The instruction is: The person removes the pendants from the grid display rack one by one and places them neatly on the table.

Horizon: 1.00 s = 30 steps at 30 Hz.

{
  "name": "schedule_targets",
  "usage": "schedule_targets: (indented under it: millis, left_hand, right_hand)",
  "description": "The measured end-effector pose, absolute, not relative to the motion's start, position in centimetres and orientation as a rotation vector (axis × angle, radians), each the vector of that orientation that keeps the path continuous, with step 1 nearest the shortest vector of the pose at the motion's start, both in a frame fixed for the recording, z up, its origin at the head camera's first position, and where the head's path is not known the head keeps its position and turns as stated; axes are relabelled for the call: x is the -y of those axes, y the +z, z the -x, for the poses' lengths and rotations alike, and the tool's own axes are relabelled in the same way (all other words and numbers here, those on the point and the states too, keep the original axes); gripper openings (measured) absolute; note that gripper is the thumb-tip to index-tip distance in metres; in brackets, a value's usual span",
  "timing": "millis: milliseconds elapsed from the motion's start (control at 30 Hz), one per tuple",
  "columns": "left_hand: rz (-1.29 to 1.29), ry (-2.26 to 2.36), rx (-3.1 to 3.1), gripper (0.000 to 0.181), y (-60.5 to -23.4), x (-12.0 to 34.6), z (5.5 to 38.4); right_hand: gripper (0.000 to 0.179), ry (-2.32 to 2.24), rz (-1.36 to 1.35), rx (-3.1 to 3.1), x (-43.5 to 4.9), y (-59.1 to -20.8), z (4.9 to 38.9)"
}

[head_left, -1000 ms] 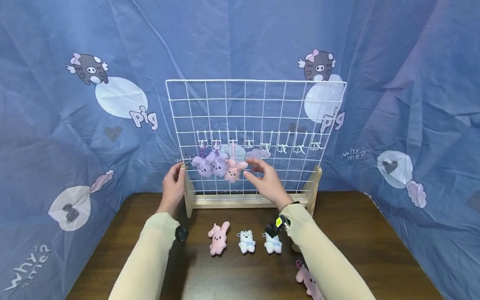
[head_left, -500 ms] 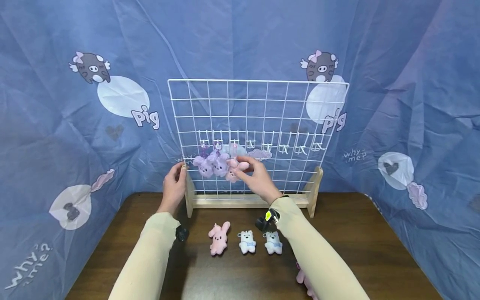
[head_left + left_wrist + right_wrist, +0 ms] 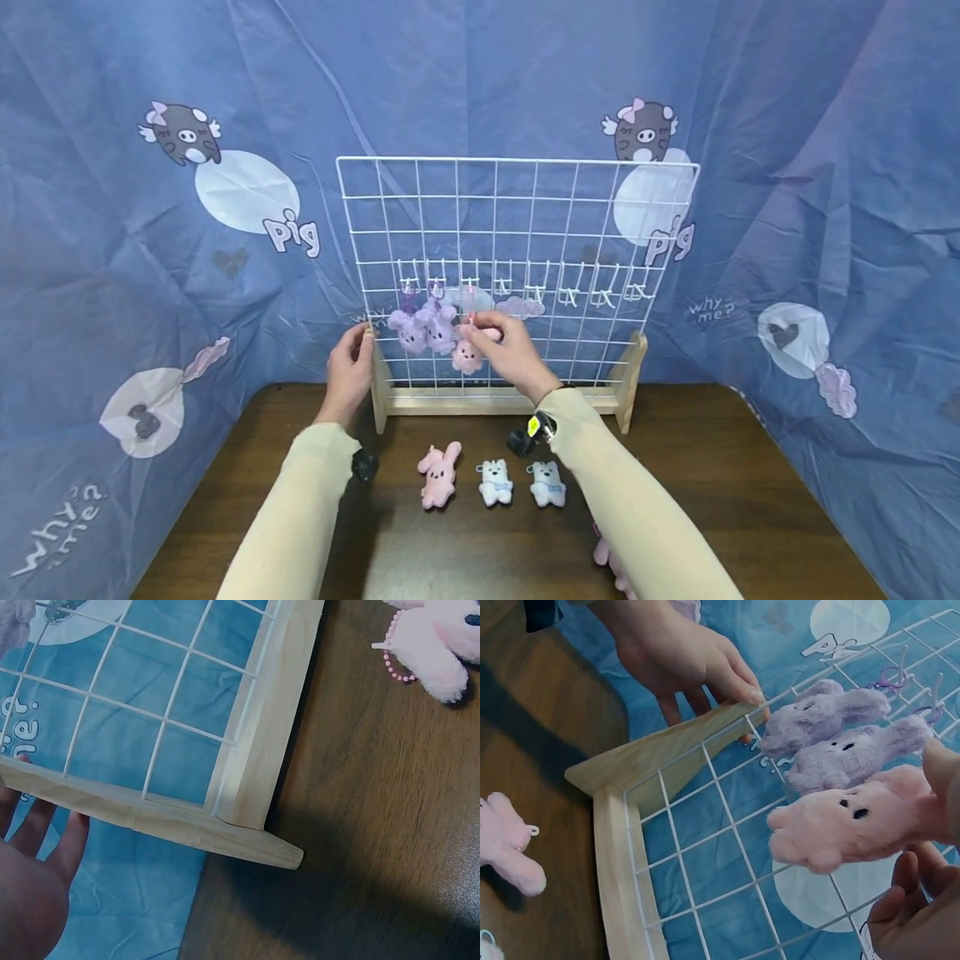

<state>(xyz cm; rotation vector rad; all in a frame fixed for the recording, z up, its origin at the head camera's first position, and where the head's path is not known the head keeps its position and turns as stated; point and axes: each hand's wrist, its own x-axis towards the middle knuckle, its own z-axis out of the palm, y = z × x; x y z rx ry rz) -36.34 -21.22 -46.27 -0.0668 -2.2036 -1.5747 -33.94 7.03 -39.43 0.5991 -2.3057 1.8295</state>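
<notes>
My left hand [image 3: 349, 367] grips the wooden side foot [image 3: 150, 821] of a white wire grid rack [image 3: 512, 217], thumb in front and fingers behind. With thumb and fingers, my right hand [image 3: 513, 354] pinches a pink plush bunny keychain [image 3: 847, 825] near its ears, which are partly covered. Its pink strap [image 3: 471, 302] runs up to the third hook from the left. Two lilac plush keychains, one at the far left [image 3: 410, 332] and one beside it [image 3: 437, 327], hang from the first two hooks, close against the pink one.
Several bare hooks [image 3: 567, 287] line the grid to the right. On the brown table [image 3: 420, 558] lie a pink bunny plush [image 3: 438, 477], two white bear plushes [image 3: 495, 482] [image 3: 547, 484], and another pink plush [image 3: 611, 567] partly under the right sleeve. Blue cloth [image 3: 525, 75] surrounds the table.
My right hand has moved left from beside the hanging pink bunny and now pinches its top. The bunny sits slightly lower than before. My left hand stays on the rack.
</notes>
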Motion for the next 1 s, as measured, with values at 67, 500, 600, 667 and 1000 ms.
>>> schedule_targets:
  millis: [67, 500, 600, 667, 1000]
  left_hand:
    - [0.067, -1.57, 2.203, 0.04, -46.3, 21.2, 36.4]
    - [0.076, -1.567, 2.2, 0.039, -46.2, 21.1, 36.3]
    - [0.081, -1.564, 2.198, 0.039, -46.1, 21.1, 36.4]
    - [0.084, -1.563, 2.197, 0.039, -46.1, 21.1, 36.4]
    - [0.069, -1.569, 2.199, 0.04, -46.3, 21.1, 36.3]
  right_hand:
    - [0.024, 1.84, -0.589, 2.288, -7.1, -39.4, 33.8]
    - [0.025, 1.766, -0.568, 2.296, -7.9, -39.0, 33.3]
    - [0.026, 1.746, -0.574, 2.305, -8.0, -38.7, 33.2]
    - [0.027, 1.731, -0.579, 2.311, -8.1, -38.6, 33.1]
    - [0.024, 1.745, -0.564, 2.32, -8.1, -37.9, 32.5]
